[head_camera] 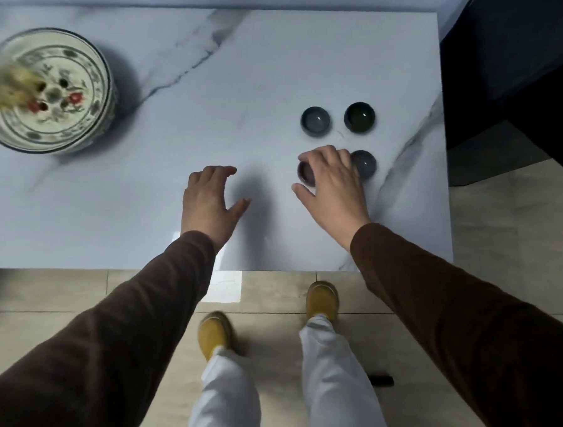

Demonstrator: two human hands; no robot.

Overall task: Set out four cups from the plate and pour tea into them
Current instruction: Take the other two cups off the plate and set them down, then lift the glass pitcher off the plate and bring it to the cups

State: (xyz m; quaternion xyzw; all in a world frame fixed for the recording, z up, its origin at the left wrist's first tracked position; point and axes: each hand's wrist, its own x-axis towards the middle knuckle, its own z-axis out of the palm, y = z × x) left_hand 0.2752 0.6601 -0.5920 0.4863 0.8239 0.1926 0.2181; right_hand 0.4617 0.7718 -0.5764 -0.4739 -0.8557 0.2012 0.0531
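Several small round cups stand on the white marble table [222, 95] at the right. A grey cup [315, 121] and a dark green cup [359, 117] form the far pair. A grey-blue cup [365, 164] stands nearer. Beside it a purplish cup [305, 173] sits under my right hand [332, 184], whose fingers curl over its rim. My left hand [209, 204] hovers open above the bare tabletop, left of the cups. A painted plate [44, 92] sits at the far left. A blurred glass teapot [2, 86] with yellowish tea overlaps its left side.
The table's near edge runs just behind my wrists, and its right edge lies close to the cups. Dark furniture [510, 54] stands to the right. Below are a tiled floor, my yellow shoes [214, 334] and a small dark object [382, 380].
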